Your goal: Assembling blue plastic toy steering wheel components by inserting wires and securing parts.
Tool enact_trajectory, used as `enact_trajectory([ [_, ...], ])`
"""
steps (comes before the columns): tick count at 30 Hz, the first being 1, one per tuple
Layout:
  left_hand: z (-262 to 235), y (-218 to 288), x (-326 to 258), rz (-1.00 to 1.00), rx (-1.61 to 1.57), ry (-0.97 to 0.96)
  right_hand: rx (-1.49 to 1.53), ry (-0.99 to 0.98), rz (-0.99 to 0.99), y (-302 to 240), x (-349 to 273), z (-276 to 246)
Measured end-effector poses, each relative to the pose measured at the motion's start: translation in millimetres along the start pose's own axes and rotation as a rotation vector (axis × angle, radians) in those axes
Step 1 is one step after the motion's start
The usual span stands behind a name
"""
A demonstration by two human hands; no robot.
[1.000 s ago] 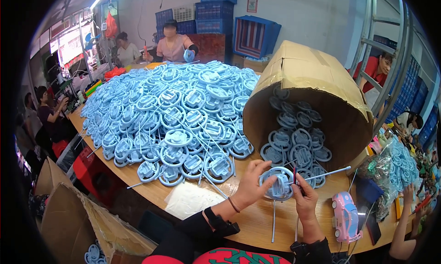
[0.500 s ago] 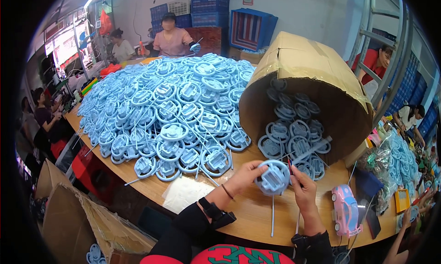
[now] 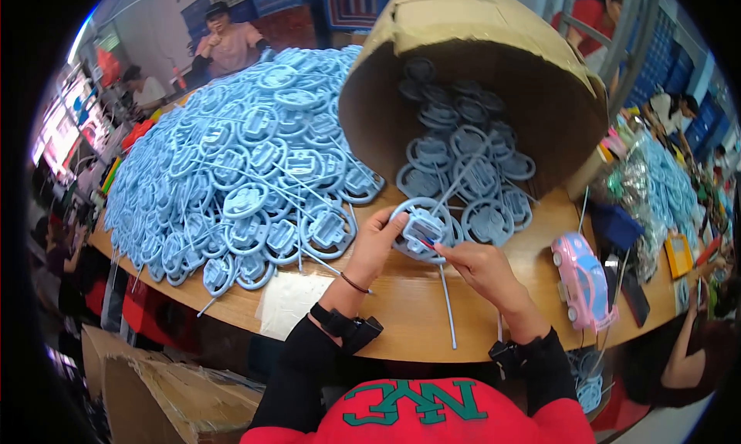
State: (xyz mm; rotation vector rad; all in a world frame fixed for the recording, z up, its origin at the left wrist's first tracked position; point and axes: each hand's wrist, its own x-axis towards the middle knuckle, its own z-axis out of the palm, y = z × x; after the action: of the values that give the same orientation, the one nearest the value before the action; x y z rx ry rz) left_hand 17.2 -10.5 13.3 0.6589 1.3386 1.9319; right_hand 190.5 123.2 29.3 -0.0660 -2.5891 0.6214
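Note:
My left hand grips the left rim of a light-blue plastic toy steering wheel, its boxy centre facing up. A thin blue rod extends from the wheel toward the table's near edge. My right hand is closed around a slim tool with red and dark parts; its tip is at the wheel's centre, and its exact kind is hidden by my fingers. Beyond my hands, more blue wheels spill from a tipped cardboard box.
A large heap of blue wheels covers the table's left. White sheets lie near its front edge. To the right are a pink toy car, a dark blue bin and a yellow tray. A person sits behind the heap.
Both hands and the wheel have moved left and slightly up in the picture. The tool has come down onto the wheel's centre. The whole view has shifted, and the far person's arm is raised.

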Motion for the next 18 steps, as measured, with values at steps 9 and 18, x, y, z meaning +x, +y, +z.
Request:
enact_trajectory([
  [9, 13, -11, -3, -0.045, -0.133, -0.015, 0.021, 0.053, 0.040, -2, -6, 2],
  [18, 6, -6, -7, -0.046, -0.143, -0.051, 0.098, 0.161, -0.011, -6, -5, 11],
])
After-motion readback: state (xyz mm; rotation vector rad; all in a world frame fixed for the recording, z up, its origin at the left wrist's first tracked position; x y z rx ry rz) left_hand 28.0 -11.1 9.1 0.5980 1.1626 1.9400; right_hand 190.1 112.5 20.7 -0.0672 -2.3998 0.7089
